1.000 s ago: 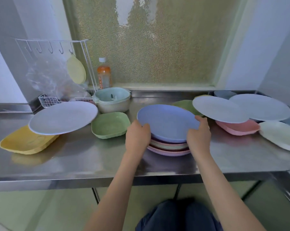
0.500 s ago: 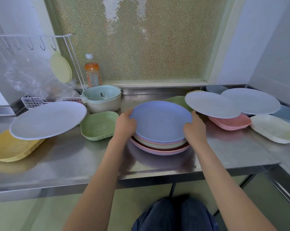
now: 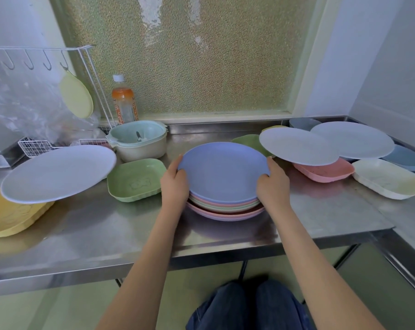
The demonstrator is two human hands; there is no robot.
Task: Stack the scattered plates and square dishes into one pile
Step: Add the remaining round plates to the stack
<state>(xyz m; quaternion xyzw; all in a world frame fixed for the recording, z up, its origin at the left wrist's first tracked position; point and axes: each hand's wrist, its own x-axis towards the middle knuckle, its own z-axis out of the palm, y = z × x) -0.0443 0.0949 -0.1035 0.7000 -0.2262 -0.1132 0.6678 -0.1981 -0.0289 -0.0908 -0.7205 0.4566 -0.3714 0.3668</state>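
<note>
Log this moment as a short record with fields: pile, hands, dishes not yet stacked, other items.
pile: blue plate on top of pink and green plates, centre of the steel counter
left hand: grips the pile's left edge
right hand: grips the pile's right edge
unstacked, left: white plate tilted on a yellow square dish; green square dish
unstacked, right: white plate resting on a pink square dish; cream square dish
other items: bottle, lidded pot
</note>
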